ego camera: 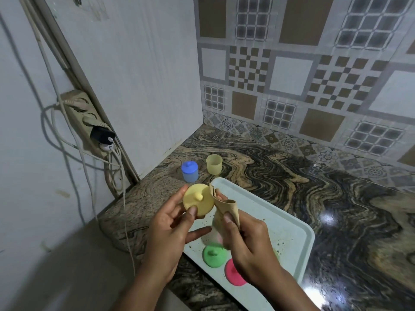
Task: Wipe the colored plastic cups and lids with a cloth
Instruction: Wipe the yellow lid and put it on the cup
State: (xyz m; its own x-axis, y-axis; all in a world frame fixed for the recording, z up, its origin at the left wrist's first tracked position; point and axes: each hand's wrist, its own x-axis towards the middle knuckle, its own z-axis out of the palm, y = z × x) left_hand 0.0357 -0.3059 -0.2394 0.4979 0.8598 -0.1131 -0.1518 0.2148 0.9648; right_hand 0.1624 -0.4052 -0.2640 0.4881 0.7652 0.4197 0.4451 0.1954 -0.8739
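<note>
My left hand (167, 230) holds a round yellow lid (198, 199) with a small knob, pinched by thumb and fingers above the tray's near left edge. My right hand (243, 237) grips a tan cloth (225, 204) whose upper fold touches the lid's right rim. Below my hands, a green lid (213, 254) and a pink lid (233, 274) lie on the pale tray (289, 230); my right hand hides part of them. Further back on the counter stand a blue cup with its lid on (189, 171) and an open yellow cup (214, 164).
The marbled counter (314, 187) runs into a corner with patterned tile walls behind and a white panel at left. A power strip (89, 122) with plugs and hanging cables sits on the left wall. Dark specks dot the tray.
</note>
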